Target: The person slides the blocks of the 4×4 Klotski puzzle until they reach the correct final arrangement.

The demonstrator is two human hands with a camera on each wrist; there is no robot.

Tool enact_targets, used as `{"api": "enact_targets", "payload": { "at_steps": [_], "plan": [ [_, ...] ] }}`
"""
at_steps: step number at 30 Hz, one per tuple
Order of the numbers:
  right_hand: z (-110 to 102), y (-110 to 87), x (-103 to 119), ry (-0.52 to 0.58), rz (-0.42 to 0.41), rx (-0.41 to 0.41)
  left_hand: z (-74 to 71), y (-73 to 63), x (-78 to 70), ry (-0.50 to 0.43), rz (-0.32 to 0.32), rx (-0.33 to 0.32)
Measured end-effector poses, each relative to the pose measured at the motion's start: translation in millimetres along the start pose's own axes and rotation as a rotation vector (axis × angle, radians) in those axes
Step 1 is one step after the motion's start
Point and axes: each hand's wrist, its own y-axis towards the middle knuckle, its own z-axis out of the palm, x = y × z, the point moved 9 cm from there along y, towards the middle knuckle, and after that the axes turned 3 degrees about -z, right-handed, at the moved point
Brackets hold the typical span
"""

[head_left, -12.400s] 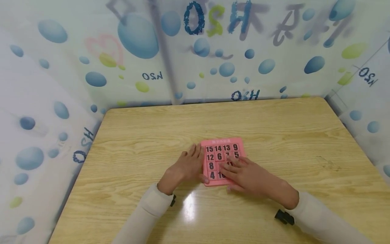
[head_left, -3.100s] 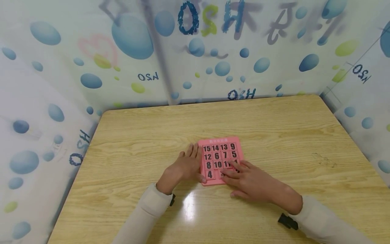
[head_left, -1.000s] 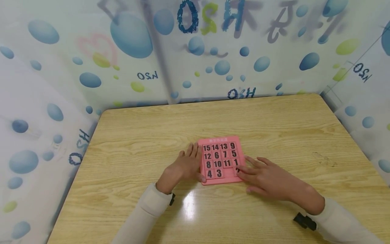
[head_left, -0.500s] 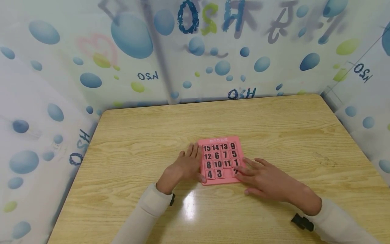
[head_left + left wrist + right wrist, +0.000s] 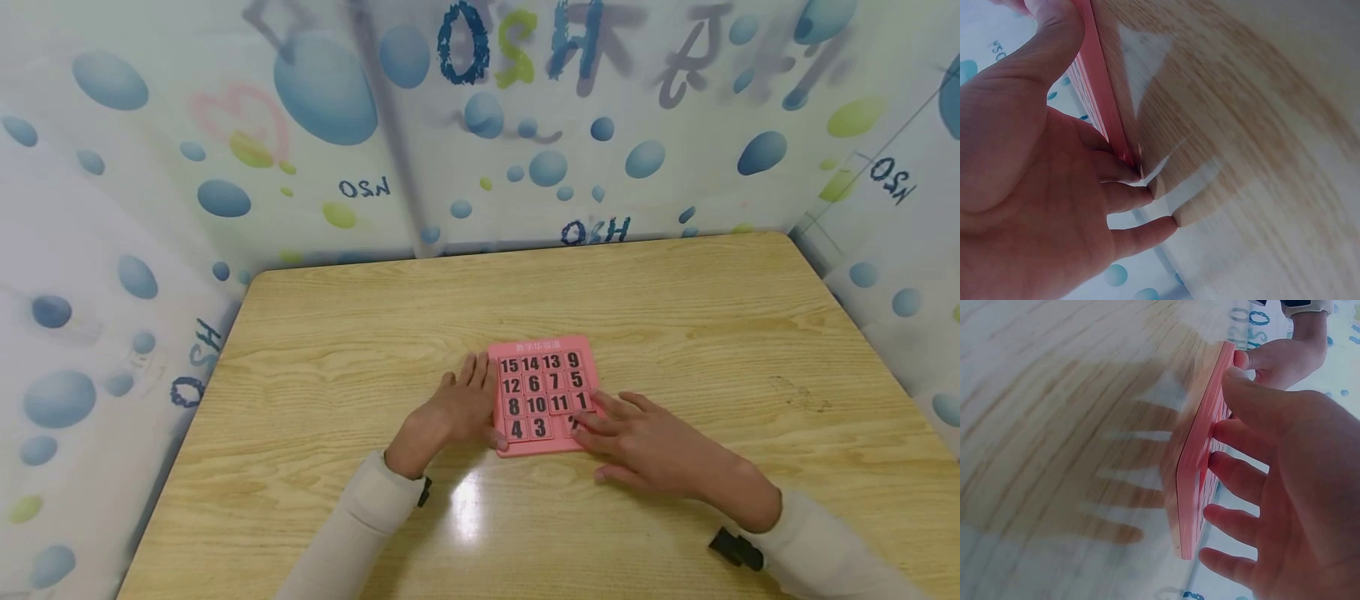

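A pink sliding number puzzle (image 5: 543, 447) lies flat on the wooden table, its dark-numbered tiles set in rows. My left hand (image 5: 459, 408) rests along the puzzle's left side, fingers extended and thumb at the near left corner; in the left wrist view its fingertips (image 5: 1163, 226) meet the table. My right hand (image 5: 648, 442) reaches over the near right corner with its fingers spread. One fingertip is on the 2 tile (image 5: 573, 423), partly covering it. That tile sits in the bottom row, with a gap between it and the 3 tile (image 5: 539, 428).
The wooden table (image 5: 360, 333) extends around the puzzle on every side. Behind it and at both sides stand pale walls (image 5: 315, 208) printed with blue and green bubbles. A glare patch (image 5: 467, 504) shines on the near tabletop.
Over the last second my right hand has drifted left and the 2 tile has slid slightly left with it. Earlier, the 10 tile moved up from the bottom row. The left hand holds its place.
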Motion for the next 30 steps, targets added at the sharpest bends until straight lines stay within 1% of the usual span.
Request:
{"api": "enact_targets", "payload": {
  "at_steps": [6, 15, 24, 30],
  "plan": [
    [0.1, 2.1, 1.9, -0.008, -0.004, -0.014, 0.6, 0.4, 0.0, -0.001, -0.002, 0.004],
    [-1.2, 6.5, 7.9, -0.020, -0.033, -0.047, 1.0, 0.4, -0.2, -0.020, -0.003, 0.007],
    [1.3, 10.8, 8.4, 0.005, -0.008, 0.012, 1.1, 0.4, -0.6, -0.010, -0.002, 0.005],
    [0.4, 11.7, 8.9, 0.002, -0.009, 0.019, 0.2, 0.1, -0.2, 0.005, -0.002, 0.005]
  ]
}}
